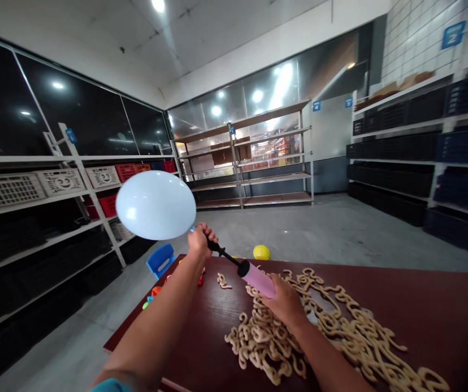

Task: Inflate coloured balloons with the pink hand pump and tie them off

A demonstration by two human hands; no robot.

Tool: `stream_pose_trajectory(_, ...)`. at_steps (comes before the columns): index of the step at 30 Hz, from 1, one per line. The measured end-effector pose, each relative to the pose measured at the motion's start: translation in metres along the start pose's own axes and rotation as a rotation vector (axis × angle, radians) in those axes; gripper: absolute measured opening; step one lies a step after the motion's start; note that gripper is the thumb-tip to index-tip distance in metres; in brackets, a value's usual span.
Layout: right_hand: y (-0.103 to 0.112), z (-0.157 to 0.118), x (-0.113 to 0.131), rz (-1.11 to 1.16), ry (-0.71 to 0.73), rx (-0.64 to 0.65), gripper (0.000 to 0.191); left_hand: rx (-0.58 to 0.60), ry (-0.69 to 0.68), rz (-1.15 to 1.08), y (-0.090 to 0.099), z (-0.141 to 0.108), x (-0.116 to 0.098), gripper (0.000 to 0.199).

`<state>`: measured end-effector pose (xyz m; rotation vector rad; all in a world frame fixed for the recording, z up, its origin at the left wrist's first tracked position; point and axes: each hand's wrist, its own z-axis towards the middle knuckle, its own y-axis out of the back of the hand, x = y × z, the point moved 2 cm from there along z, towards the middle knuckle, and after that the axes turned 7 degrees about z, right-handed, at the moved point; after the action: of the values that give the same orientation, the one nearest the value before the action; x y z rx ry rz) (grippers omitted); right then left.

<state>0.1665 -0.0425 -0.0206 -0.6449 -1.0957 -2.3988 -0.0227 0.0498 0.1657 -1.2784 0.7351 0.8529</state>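
A light blue inflated balloon (156, 205) sits at the upper left end of a hand pump (260, 280) with a pink barrel and a black rod. My left hand (201, 240) is closed around the pump's black end, right beside the balloon's neck; how the fingers split between neck and pump is hidden. Wrapped round the pink barrel is my right hand (285, 299). The black rod shows between the two hands. Below them, beige curly strands (258, 337) lie heaped on the dark red table (213, 326), spreading to the right.
Small colourful pieces (156, 292) lie at the table's left edge, near a blue chair (161, 260). Beyond the far edge is a yellow balloon (261, 252). Shelves with crates (9, 189) line the left; dark crates (401, 177) fill the right racks. A metal rack (275, 200) stands behind.
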Motion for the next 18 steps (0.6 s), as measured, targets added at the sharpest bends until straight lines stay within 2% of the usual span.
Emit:
stream_pose_trajectory(3,0.001,0.0,0.0,-0.014,0.007,-0.015,0.03,-0.003,-0.025,-0.018,0.008,0.006,-0.015,0.016)
stream_pose_trajectory(5,0.004,0.0,0.001,-0.035,0.006,-0.021,0.028,0.005,-0.028,-0.031,0.01,0.006,-0.012,0.016)
stream_pose_trajectory(9,0.01,-0.002,0.003,-0.123,0.001,0.001,0.028,0.016,-0.019,-0.058,0.008,-0.002,0.019,0.015)
stream_pose_trajectory(13,0.013,-0.002,0.01,-0.2,-0.01,0.025,0.028,0.011,0.052,-0.072,0.001,-0.015,0.056,0.016)
stream_pose_trajectory(18,0.023,0.0,0.025,-0.25,-0.019,0.069,0.033,-0.054,0.087,-0.116,0.005,-0.026,0.079,0.014)
